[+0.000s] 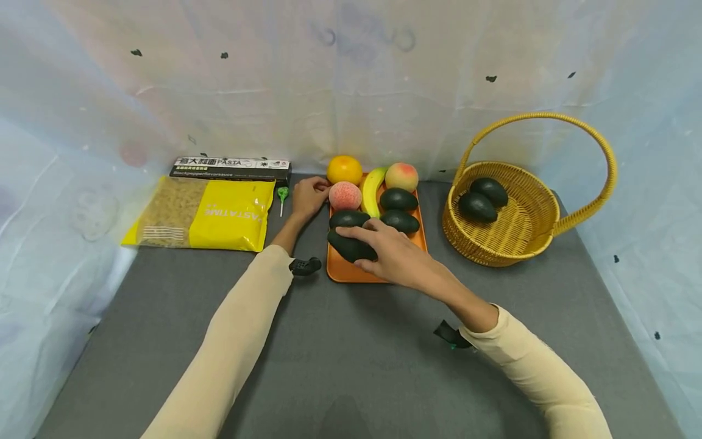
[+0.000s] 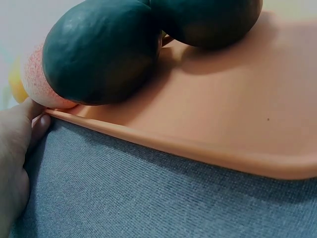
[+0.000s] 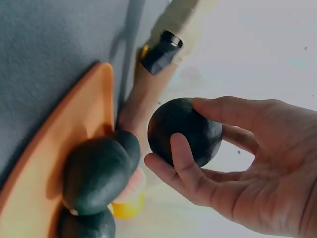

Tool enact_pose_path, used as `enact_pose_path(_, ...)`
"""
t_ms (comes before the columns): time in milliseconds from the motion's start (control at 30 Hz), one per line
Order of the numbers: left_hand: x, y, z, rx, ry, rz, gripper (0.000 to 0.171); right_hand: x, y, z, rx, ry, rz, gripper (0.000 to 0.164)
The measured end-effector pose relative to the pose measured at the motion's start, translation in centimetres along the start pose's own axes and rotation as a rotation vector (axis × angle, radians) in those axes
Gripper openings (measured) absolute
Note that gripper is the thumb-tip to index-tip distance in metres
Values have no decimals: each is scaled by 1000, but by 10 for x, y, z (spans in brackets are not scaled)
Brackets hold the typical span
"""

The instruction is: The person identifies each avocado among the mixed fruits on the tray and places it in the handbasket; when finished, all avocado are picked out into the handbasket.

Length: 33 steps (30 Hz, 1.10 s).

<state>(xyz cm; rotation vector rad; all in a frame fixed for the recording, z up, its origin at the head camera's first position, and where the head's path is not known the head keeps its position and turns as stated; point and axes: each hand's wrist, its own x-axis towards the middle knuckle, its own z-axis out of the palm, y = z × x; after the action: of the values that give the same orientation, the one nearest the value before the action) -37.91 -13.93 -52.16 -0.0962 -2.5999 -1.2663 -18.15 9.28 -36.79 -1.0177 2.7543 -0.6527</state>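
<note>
In my right hand (image 1: 397,253) I grip a dark green avocado (image 1: 351,246), fingers and thumb around it, held above the front part of the orange tray (image 1: 351,272). The right wrist view shows this avocado (image 3: 181,130) apart from the others. My left hand (image 1: 308,196) pinches the tray's left rim beside the speckled pink peach (image 1: 345,196). On the tray also lie an avocado (image 1: 348,217) at the left, two more avocados (image 1: 398,199) at the right, a banana (image 1: 370,192), an orange (image 1: 344,169) and a second peach (image 1: 402,177).
To the right stands a yellow wicker basket (image 1: 455,228) with a tall handle and two avocados (image 1: 478,207) inside. A yellow pasta bag (image 1: 230,213), a black pasta box (image 1: 230,171) and a green lollipop (image 1: 282,195) lie left of my left hand. A pale curtain (image 1: 351,79) hangs behind.
</note>
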Motion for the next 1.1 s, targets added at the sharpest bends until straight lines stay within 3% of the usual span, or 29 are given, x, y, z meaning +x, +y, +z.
enact_pose_path(433,0,0,-2,-1,-6,-23,28,-5,9,-25,58,99,-36,66)
enact_pose_path(767,-2,3,-3,-26,-12,-28,28,-12,18,-43,77,146,-4,66)
enact_pose_path(1100,0,1,-2,-8,0,-2,26,-27,30,-73,72,298,18,64)
